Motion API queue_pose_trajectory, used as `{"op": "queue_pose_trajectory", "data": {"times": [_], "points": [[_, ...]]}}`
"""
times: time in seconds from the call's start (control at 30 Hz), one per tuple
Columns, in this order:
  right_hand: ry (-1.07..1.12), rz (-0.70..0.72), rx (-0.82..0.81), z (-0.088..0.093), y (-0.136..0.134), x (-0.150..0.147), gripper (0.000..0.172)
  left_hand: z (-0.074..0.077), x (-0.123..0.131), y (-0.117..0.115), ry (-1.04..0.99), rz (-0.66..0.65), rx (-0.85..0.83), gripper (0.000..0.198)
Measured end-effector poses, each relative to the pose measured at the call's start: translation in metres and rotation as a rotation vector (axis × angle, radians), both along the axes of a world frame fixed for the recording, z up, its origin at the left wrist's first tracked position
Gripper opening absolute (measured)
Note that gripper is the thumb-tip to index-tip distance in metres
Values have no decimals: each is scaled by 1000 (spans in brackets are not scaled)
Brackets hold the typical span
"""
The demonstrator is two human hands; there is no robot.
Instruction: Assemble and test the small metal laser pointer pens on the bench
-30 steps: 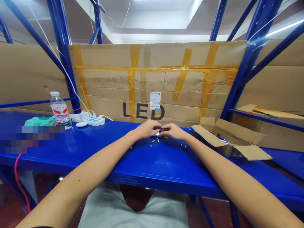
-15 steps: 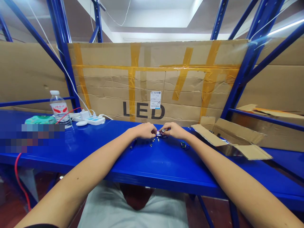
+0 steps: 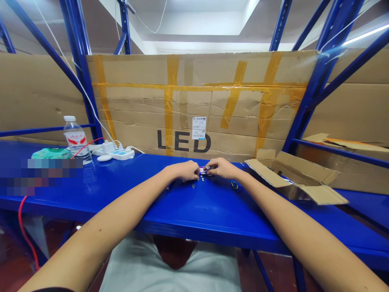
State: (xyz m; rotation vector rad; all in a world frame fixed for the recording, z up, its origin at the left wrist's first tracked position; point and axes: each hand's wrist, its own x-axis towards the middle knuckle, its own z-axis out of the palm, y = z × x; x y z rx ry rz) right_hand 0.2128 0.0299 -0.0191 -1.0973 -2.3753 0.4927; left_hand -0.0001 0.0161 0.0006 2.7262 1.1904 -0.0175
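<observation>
"In the head view, how is the right hand set?"

"Thumb and fingers pinched together on a small round metal piece, at the side facing the other hand."

"And the left hand?"

"Fingers curled and turned down to the blue table. I can't tell whether it grips anything; the fingertips are too small to read."

"What's in the gap?"

"A shiny purplish object, lying between the two hands, right by the right fingertips. Its details are too small to make out."

"Closer to the body?"

"A few loose metal bits, just on the near side of that gap, with some close by the left fingertips. A small dark coil sits on the near side of the right wrist."

"Farther off?"

"An open cardboard box to the right of the right hand. Well left of the left hand, a power strip, then a water bottle. Behind both hands stands a big cardboard panel printed 'LED'."
</observation>
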Motion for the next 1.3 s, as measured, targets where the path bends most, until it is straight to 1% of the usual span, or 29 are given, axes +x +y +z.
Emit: {"op": "queue_pose_trajectory", "data": {"times": [0.1,0.27,0.4,0.53,0.7,0.77,0.8,0.9,0.97,1.07,1.2,1.3], "points": [[-11,-4,8,-1,1,0,24,0,0,0,8,-14,-9,22],[-8,-4,20,-2,2,0,24,-6,2,5,-34,-61,-4,15],[-5,6,1,-2,2,0,24,-6,2,3,-82,-35,-76,10],[12,29,-38,-3,1,0,24,-6,1,1,-160,16,-156,12],[13,37,-42,-1,-1,-1,21,-9,-1,4,-171,7,-187,7],[12,53,-55,0,-3,-1,19,-10,0,6,-224,-25,-113,8],[7,54,-63,1,-4,-2,18,-10,1,7,-275,-49,-34,9],[13,23,-110,3,-8,-4,18,-9,5,10,-443,-116,281,14],[59,15,-165,5,-10,-7,20,-9,8,11,-501,-156,416,16],[151,39,-231,5,-11,-9,24,-9,8,12,-515,-224,494,17],[213,39,-238,5,-7,-8,24,-9,5,17,-478,-314,500,19],[208,17,-179,4,-4,-6,18,-7,3,20,-570,-288,522,20]]}}
